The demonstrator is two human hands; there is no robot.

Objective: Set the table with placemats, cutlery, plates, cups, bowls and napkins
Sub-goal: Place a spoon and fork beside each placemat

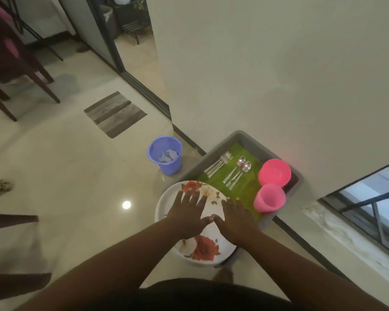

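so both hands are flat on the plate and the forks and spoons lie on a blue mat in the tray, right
Not quite: the mat is green, not blue, as the head view shows. Both the left hand and right hand lie flat on the plate, with forks and spoons on the mat in the tray.

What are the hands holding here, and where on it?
Nothing is gripped. The left hand and right hand both lie flat, fingers straight, on the top face of the floral plate.

Both hands cover the middle of the plate [195, 245], hiding most of its flower print. The plate hides the near end of the grey tray [213, 151] and green placemat [245, 187]. The dark chair [14, 70] at far left is cut off by the edge. The purple bin's [165, 154] contents are unclear.
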